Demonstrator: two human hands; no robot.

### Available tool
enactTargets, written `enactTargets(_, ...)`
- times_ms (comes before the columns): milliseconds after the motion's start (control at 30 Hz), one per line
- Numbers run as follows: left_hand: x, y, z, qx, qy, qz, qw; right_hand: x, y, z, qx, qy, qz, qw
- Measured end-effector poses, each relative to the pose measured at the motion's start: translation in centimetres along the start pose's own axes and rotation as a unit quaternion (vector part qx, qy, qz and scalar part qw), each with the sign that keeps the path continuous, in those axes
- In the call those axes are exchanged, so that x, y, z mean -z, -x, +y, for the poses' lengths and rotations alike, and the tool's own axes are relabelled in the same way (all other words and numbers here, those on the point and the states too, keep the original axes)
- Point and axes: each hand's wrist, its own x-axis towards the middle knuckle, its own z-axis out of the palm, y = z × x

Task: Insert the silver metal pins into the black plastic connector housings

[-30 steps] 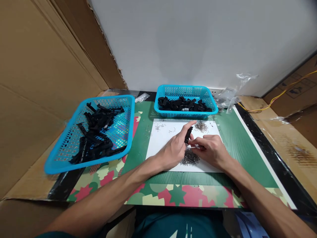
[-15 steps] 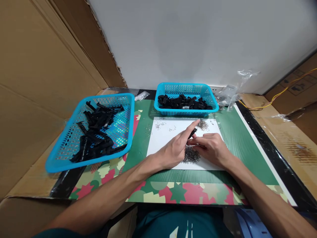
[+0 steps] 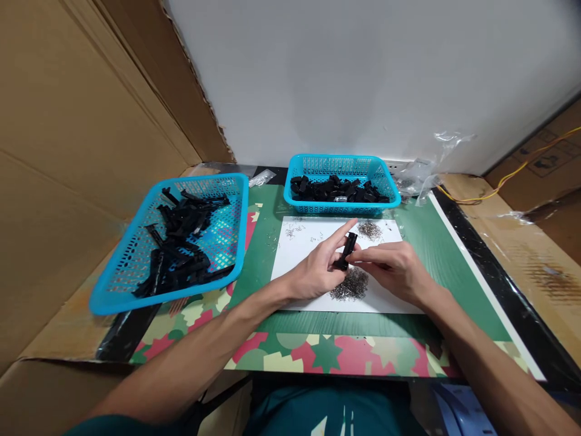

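Observation:
A narrow black plastic part (image 3: 347, 250) is held in my left hand (image 3: 316, 269), whose index finger points up past it. My right hand (image 3: 394, 265) is pinched at the right side of the black part; anything between its fingertips is too small to make out. Beneath the hands lies a white sheet (image 3: 299, 251). One pile of small metal pieces (image 3: 351, 286) sits on the sheet just below the black part. Another small metal pile (image 3: 370, 230) is farther back, beyond my right hand.
At the left a blue basket (image 3: 242, 230) holds long black parts. A second blue basket (image 3: 340, 209) with smaller black pieces stands at the back by the wall. Clear plastic bags (image 3: 420, 175) and a yellow cable (image 3: 502, 178) are at the back right. Cardboard (image 3: 68, 151) rises at the left.
The black part has turned and now shows lengthwise between my hands. My left hand has shifted slightly left, and my right fingertips have moved to the part's side.

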Motion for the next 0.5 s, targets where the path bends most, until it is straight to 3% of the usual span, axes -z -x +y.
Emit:
enactTargets(167, 0.3, 0.1, 0.1, 0.025, -0.027, -0.019, 0.999, 0.0, -0.1, -0.6, 0.020, 0.022, 0.011, 0.999)
enactTargets(267, 0.3, 0.1, 0.1, -0.011, -0.121, -0.009, 0.992, 0.2, -0.3, -0.7, -0.020, -0.026, 0.018, 0.999)
enactTargets(367, 0.2, -0.1, 0.1, -0.066, -0.230, 0.054, 0.970, 0.5, -0.4, -0.4, -0.078, -0.022, 0.040, 0.996)
enactTargets(500, 0.3, -0.4, -0.1, -0.089, -0.284, 0.149, 0.943, 0.5, -0.5, 0.4, -0.125, 0.021, 0.051, 0.991)
